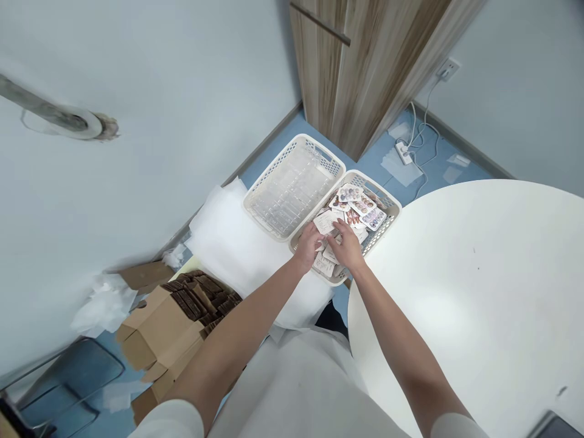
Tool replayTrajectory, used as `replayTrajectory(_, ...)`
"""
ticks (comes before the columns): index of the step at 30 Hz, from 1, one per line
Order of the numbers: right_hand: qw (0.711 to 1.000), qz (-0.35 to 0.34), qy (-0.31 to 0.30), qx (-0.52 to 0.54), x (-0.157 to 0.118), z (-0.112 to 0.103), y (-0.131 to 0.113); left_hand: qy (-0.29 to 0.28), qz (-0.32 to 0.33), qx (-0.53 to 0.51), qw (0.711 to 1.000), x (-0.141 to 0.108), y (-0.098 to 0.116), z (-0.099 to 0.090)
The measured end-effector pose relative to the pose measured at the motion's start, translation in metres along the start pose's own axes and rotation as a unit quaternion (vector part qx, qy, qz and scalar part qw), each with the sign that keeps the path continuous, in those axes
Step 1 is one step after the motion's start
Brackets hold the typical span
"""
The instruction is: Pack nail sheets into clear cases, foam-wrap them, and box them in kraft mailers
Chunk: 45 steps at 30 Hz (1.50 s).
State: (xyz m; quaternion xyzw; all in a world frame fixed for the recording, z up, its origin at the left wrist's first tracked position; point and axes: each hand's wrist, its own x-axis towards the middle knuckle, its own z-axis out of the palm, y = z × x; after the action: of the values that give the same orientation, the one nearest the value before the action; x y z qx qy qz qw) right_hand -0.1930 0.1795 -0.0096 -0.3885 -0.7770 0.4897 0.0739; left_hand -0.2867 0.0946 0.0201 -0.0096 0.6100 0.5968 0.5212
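Observation:
Both my hands are inside a cream plastic basket (381,193) full of small printed cards. Several cards (350,193) lie face up with rows of coloured oval pieces on them; others show a white side with text. My left hand (309,246) has its fingers curled at the lower edge of a white printed card (325,222). At that card's right edge are the bent fingers of my right hand (347,244). Both hands appear closed on this card, though the fingertips are partly hidden. More white cards (323,264) lie below my hands.
A second cream basket (255,204) beside it holds clear plastic pieces. White sheeting (232,225) lies left of the baskets. An opened cardboard box (159,322) holds dark brown pieces. A round white table (456,274) stands right; a wooden cabinet (365,67) and power strip (404,152) are behind.

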Motion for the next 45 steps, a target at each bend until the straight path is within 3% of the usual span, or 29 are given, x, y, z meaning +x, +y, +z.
replayTrajectory(7, 0.994, 0.013, 0.066, 0.083, -0.044, -0.008, -0.016, -0.003, 0.093, 0.023, 0.995, -0.045, 0.006, 0.004)
replayTrajectory(14, 0.970, 0.014, 0.128, 0.206, -0.125, 0.004, -0.049, 0.056, 0.187, 0.065, 0.979, -0.110, -0.013, -0.025)
replayTrajectory(20, 0.961, -0.003, 0.164, 0.221, -0.203, 0.022, -0.062, 0.060, 0.193, 0.034, 0.979, -0.165, -0.045, -0.053)
replayTrajectory(25, 0.957, 0.006, 0.197, 0.214, -0.253, 0.023, -0.061, 0.012, 0.175, 0.010, 0.984, -0.199, -0.064, -0.055)
replayTrajectory(30, 0.951, 0.040, 0.196, 0.235, -0.298, 0.010, -0.062, -0.057, 0.146, -0.008, 0.988, -0.223, -0.074, -0.043)
replayTrajectory(36, 0.923, 0.021, 0.275, 0.269, -0.335, -0.011, -0.042, -0.173, 0.056, -0.023, 0.983, -0.243, -0.096, -0.020)
replayTrajectory(40, 0.923, 0.003, 0.277, 0.266, -0.362, -0.030, -0.023, -0.253, -0.018, -0.009, 0.967, -0.253, -0.119, 0.008)
replayTrajectory(45, 0.929, -0.019, 0.263, 0.258, -0.398, -0.064, 0.002, -0.355, -0.111, 0.027, 0.928, -0.266, -0.146, 0.054)
